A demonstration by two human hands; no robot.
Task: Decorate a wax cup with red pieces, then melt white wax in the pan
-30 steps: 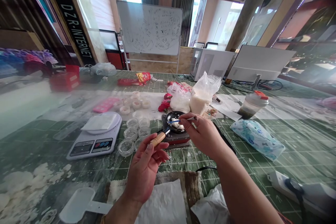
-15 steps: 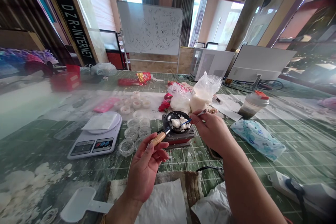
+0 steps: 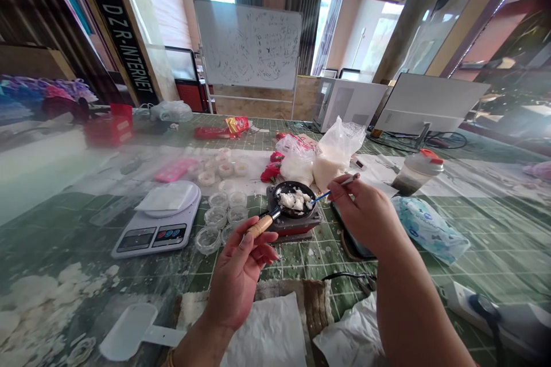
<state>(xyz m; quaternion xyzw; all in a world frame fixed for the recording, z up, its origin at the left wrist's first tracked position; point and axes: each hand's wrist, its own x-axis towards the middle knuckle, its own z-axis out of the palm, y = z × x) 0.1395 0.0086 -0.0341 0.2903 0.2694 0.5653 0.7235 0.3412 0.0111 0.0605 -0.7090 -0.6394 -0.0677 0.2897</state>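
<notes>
My left hand (image 3: 241, 275) grips the wooden handle of a small black frying pan (image 3: 280, 211) between thumb and fingers. The pan rests on a small dark hot plate (image 3: 297, 229) and holds white lumps (image 3: 294, 199), like wax. A thin blue stirring stick (image 3: 323, 196) is pinched in my right hand (image 3: 361, 206), its tip at the right side of the lumps. Clear round cups (image 3: 215, 217) stand left of the pan. Behind it sit plastic bags of white material (image 3: 329, 163) and red artificial roses (image 3: 271, 171).
A kitchen scale (image 3: 161, 221) stands at left, near white flakes (image 3: 55, 298) and a white scoop (image 3: 129, 330). At right are a wipes pack (image 3: 430, 229), a shaker bottle (image 3: 417, 172) and a power strip (image 3: 465, 304). Folded tissue (image 3: 267, 332) lies on a cloth in front.
My right hand has moved right, drawing the stick's tip from the middle of the lumps to the pan's right side. The lumps have shifted slightly; my left hand keeps its hold.
</notes>
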